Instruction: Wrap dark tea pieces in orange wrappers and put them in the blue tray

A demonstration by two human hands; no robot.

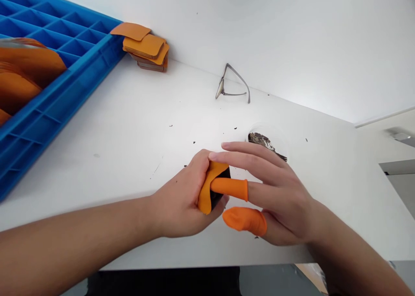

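Note:
My left hand (184,196) is wrapped round an orange piece (207,192) with a curved edge, and a dark part (225,174) shows beside it. My right hand (275,192) is at the right of it, fingers apart, with orange finger covers on the thumb and index finger. The covered index fingertip touches the orange piece, while the covered thumb stands off below. Just behind my right hand, dark brown flaky material (261,139) lies in a clear round dish, partly hidden by my fingers.
A blue compartment tray (61,101) holding large orange pieces (29,65) fills the left. Stacked orange pieces (145,45) lie by its corner. Folded glasses (238,93) rest near the table's back edge. Small dark bits are scattered over the white table (129,127).

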